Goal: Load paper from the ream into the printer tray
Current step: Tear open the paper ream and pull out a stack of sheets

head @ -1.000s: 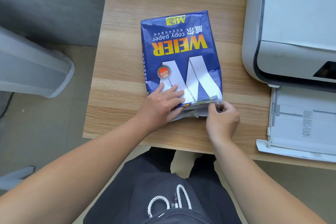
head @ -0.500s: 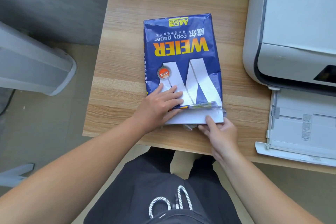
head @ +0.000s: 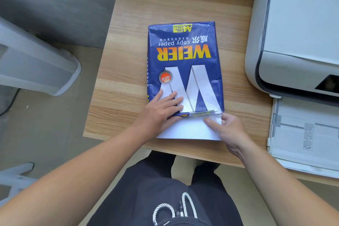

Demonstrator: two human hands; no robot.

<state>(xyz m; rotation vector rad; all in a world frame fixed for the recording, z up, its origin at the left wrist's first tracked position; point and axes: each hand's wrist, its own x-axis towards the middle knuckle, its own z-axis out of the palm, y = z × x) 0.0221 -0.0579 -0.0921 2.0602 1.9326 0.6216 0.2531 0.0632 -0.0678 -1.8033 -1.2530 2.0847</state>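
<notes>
Taking up most of the frame, the wooden table (head: 128,60) carries everything at working height. On its right side sits the white printer (head: 293,33), with its paper tray (head: 302,134) pulled open toward the person, probably so sheets can go straight across into it. Next in size, the blue ream (head: 183,60) lies flat at the table's middle, its open end facing the person and a stack of white paper (head: 187,130) sticking out from it. The left hand (head: 157,112) lies flat on the wrapper, fingers spread and slightly apart, seemingly pinning the pack so only the sheets slide. The right hand (head: 227,128) pinches the stack's right corner, thumb on top and fingers curled at its edge. Upside down on the wrapper: "WEIER", "copy paper", a large "W", a yellow "A4 70g" label and a small round orange seal.
</notes>
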